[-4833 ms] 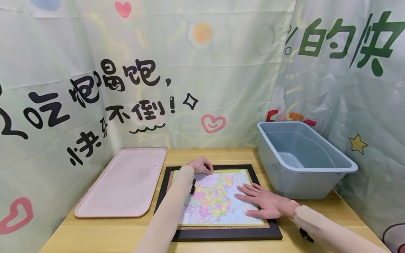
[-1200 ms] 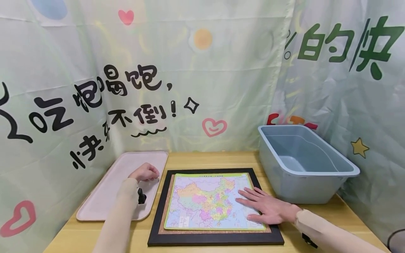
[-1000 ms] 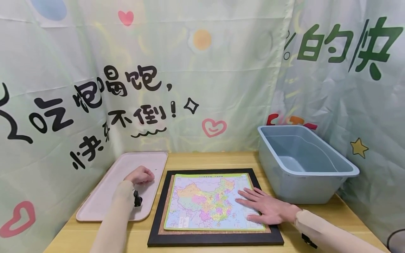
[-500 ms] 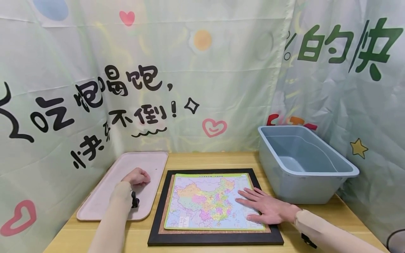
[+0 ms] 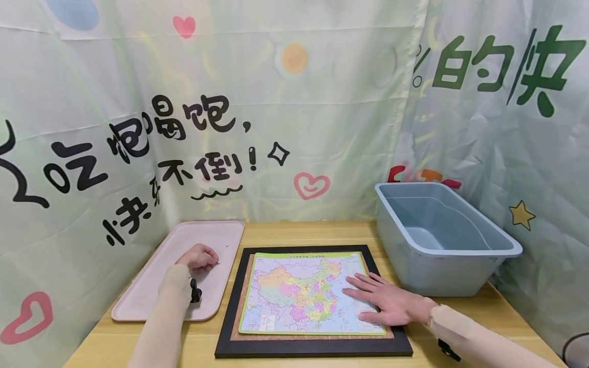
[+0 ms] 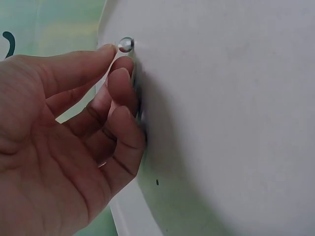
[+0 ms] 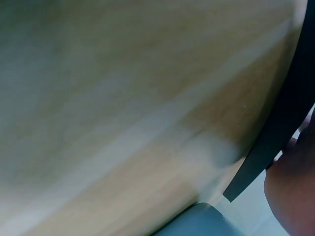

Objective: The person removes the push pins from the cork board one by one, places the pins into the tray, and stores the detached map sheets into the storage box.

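Observation:
My left hand (image 5: 199,257) is low over the right part of the pale pink tray (image 5: 152,286). In the left wrist view, the thumb and forefinger of this hand (image 6: 74,123) meet at a small shiny round-headed thumbtack (image 6: 126,44) and pinch it; the other fingers curl beneath. My right hand (image 5: 388,300) lies flat with spread fingers on the right side of a colourful paper map (image 5: 299,291). Under the map is a cork board with a black frame (image 5: 313,349). The right wrist view catches only part of the right hand (image 7: 290,187) beyond the black frame edge.
A grey-blue plastic bin (image 5: 442,260) stands at the table's back right, close to the right hand. A small dark speck (image 6: 157,182) shows on the tray. The wooden table (image 5: 299,232) is bounded by printed curtains (image 5: 322,128) behind and at both sides.
My left hand has gone from the map's top edge to the tray, then slid a little left and nearer, and now has a thumbtack at its fingertips. The right hand has stayed on the map.

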`<state>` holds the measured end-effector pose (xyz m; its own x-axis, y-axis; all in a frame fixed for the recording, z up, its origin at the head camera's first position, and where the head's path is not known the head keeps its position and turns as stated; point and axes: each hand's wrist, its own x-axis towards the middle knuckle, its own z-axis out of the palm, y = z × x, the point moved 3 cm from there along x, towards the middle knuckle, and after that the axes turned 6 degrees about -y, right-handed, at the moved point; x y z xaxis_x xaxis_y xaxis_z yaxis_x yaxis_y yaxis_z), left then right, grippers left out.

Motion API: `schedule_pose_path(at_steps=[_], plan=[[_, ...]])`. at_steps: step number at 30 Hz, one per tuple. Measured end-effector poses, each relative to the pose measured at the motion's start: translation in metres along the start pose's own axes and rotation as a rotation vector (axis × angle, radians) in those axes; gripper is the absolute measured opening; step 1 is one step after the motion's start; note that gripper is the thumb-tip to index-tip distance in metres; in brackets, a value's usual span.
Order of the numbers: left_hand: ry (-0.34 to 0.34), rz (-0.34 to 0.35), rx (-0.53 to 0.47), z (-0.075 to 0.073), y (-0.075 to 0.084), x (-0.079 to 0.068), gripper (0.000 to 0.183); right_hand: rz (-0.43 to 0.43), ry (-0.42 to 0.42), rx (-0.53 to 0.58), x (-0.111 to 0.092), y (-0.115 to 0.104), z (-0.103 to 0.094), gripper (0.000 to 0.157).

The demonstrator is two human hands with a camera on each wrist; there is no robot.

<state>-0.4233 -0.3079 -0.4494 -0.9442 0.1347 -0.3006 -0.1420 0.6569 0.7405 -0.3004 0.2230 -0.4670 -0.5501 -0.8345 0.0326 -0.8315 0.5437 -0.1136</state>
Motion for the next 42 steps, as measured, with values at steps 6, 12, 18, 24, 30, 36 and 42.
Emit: schedule_pose_path(at_steps=[6,12,18,24,30,36,42], plan=[[0.035,0.057,0.05,0.0,0.003,0.0,0.01,0.024,-0.005,0.056,0.001,-0.002,-0.003,0.057],[0.076,0.115,0.095,0.003,0.017,-0.002,0.014,0.02,0.017,0.054,0.002,-0.001,-0.006,0.056],[0.071,0.115,0.077,0.017,0.027,-0.002,0.013,0.023,0.045,0.004,0.002,0.0,-0.009,0.057],[0.075,0.123,0.088,0.03,0.035,-0.002,0.012,0.144,-0.011,0.07,0.002,-0.003,-0.014,0.064],[0.06,0.156,0.086,0.038,0.05,-0.006,0.012,0.23,-0.045,0.088,0.002,-0.006,-0.019,0.071],[0.054,0.142,0.091,0.05,0.058,-0.007,0.01,0.223,-0.044,0.083,0.002,-0.007,-0.019,0.071],[0.027,0.164,0.107,0.059,0.066,-0.01,0.009,0.203,-0.029,0.095,-0.002,-0.008,-0.019,0.067]])
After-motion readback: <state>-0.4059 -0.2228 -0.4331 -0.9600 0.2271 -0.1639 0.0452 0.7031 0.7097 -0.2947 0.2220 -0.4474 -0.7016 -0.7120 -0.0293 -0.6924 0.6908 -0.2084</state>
